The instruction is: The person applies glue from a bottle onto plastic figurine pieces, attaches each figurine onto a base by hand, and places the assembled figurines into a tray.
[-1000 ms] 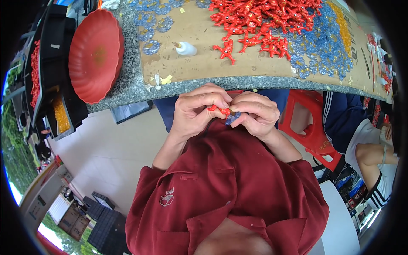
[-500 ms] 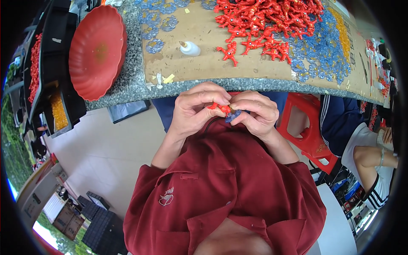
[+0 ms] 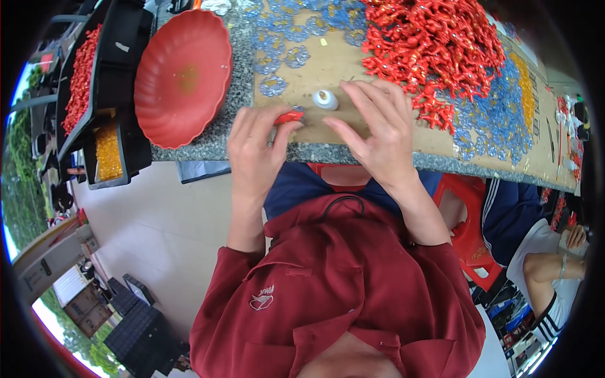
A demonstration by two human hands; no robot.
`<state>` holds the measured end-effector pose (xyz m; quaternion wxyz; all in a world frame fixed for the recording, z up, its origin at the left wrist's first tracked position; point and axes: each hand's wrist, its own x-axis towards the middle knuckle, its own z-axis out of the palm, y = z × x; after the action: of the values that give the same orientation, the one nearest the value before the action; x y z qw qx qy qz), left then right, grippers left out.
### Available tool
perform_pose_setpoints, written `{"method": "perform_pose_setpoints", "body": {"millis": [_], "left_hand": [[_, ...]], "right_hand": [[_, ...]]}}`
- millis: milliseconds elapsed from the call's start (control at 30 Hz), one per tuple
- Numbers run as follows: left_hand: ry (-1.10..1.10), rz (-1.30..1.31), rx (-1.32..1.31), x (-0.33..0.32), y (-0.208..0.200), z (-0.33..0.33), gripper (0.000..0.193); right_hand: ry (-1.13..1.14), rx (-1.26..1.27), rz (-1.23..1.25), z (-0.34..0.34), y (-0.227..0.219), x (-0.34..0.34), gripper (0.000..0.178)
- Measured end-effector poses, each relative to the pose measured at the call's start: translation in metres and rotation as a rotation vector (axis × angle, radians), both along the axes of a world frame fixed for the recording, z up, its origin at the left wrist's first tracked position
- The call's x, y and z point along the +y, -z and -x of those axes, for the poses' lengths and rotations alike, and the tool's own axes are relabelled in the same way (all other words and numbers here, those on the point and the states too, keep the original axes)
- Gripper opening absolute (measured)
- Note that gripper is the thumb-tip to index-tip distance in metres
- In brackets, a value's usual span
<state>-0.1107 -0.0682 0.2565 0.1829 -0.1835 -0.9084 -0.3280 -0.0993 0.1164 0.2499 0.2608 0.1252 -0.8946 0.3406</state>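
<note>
Between the thumb and fingers of my left hand [image 3: 259,142] is a small red plastic figure [image 3: 288,117], with a bit of clear blue plastic showing at its end. Much of the figure is hidden by the fingers. My right hand [image 3: 382,129] is over the table's near edge, thumb and fingers spread, holding nothing. Just beyond its fingertips and apart from them, a small white squeeze bottle [image 3: 326,101] stands on the cardboard [image 3: 353,66]. A big heap of red figures [image 3: 435,47] lies past my right hand, with clear blue flower-shaped pieces [image 3: 495,129] spread beside it.
At the left sits a red scalloped dish [image 3: 183,79]. Beside it are black bins, one with small red parts [image 3: 84,82], another with amber pieces [image 3: 108,151]. More blue pieces [image 3: 272,85] lie at the far left of the cardboard. A seated person [image 3: 542,252] is at the right, near a red stool [image 3: 466,220].
Both hands have moved forward from above my lap to the table edge and drawn apart. My right hand has let go of the figure; my left keeps it. The whole view has shifted.
</note>
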Motion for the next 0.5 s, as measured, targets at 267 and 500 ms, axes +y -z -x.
{"method": "perform_pose_setpoints", "body": {"millis": [267,500], "left_hand": [[0.085,-0.023,0.102,-0.001,0.003,0.013,0.041],[0.124,-0.096,-0.13,0.08,0.015,-0.018,0.036]], "right_hand": [[-0.044,0.009,0.044,0.01,0.002,0.012,0.035],[0.134,-0.122,0.678,-0.025,0.011,0.058,0.03]]}}
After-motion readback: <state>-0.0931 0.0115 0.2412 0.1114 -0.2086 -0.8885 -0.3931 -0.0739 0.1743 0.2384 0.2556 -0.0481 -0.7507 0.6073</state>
